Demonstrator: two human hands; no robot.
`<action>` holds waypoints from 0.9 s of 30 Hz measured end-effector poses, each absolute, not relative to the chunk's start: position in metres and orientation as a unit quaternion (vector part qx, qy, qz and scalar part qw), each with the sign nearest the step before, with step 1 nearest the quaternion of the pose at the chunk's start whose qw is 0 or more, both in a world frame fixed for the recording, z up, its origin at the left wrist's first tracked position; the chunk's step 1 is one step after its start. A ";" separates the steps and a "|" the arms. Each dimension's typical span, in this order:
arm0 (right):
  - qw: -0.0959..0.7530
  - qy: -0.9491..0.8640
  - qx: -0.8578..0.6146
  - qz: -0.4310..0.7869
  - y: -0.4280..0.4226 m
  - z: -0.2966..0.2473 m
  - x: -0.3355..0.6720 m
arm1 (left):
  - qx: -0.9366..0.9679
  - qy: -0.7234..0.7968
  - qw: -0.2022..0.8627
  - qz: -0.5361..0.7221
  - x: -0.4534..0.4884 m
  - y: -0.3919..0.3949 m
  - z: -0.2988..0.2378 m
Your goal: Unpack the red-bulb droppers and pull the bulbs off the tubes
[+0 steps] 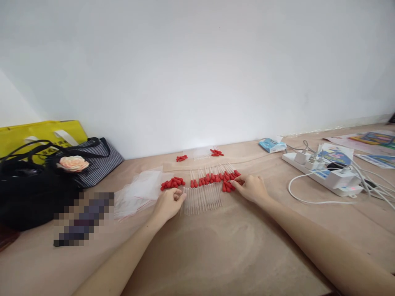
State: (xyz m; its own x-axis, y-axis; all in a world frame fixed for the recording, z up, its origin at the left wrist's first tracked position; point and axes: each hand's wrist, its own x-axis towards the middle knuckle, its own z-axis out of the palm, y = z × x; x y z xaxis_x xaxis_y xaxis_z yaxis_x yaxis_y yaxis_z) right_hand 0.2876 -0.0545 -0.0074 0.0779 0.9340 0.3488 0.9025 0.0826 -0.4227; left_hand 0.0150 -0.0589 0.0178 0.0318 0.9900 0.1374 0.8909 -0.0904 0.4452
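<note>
Viewing from beside the counter (pixel 216 255), I list the following.

Item: bare clear tubes (pixel 202 200), laid side by side in a near row at the middle of the counter, no red ends on them. Item: red-ended tubes (pixel 212 178), a far row just behind, red ends toward the person, clear stems pointing at the wall. Item: left heap of red caps (pixel 173 182), loose, just beyond the left hand (pixel 169 203). Item: right heap of red caps (pixel 227 187), smaller, by the fingertips of the right hand (pixel 251 188).

Left hand: fingers curled at the left edge of the near row; whether the grip has a tube in it, I cannot tell. Right hand: fingers and thumb brought toward the right heap; whether the grip is closed on a cap or merely beside one, I cannot tell.

Progress, by my judgement: the far row appears finished; the near row is wholly unfitted, and both heaps look unused. Perhaps half done.

Surroundings: clear plastic bags (pixel 140 187), flat, left of the left heap; small far group (pixel 202 153), clear with red pieces, near the wall; power strip (pixel 336 183), well to the right.
</note>
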 end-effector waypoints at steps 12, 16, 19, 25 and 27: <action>0.345 -0.578 -0.732 0.104 -0.025 -0.021 0.315 | 0.669 0.650 0.213 0.290 0.003 -0.060 0.000; 0.348 -0.571 -0.736 0.109 -0.018 -0.023 0.312 | 0.658 0.645 0.247 0.301 0.002 -0.056 -0.005; 0.356 -0.567 -0.735 0.103 -0.016 -0.024 0.308 | 0.656 0.645 0.251 0.301 0.003 -0.055 -0.004; 0.386 -0.549 -0.734 0.101 -0.013 -0.027 0.309 | 0.640 0.658 0.260 0.299 0.007 -0.059 0.003; 0.411 -0.536 -0.730 0.103 -0.012 -0.028 0.309 | 0.635 0.662 0.259 0.303 0.007 -0.060 0.004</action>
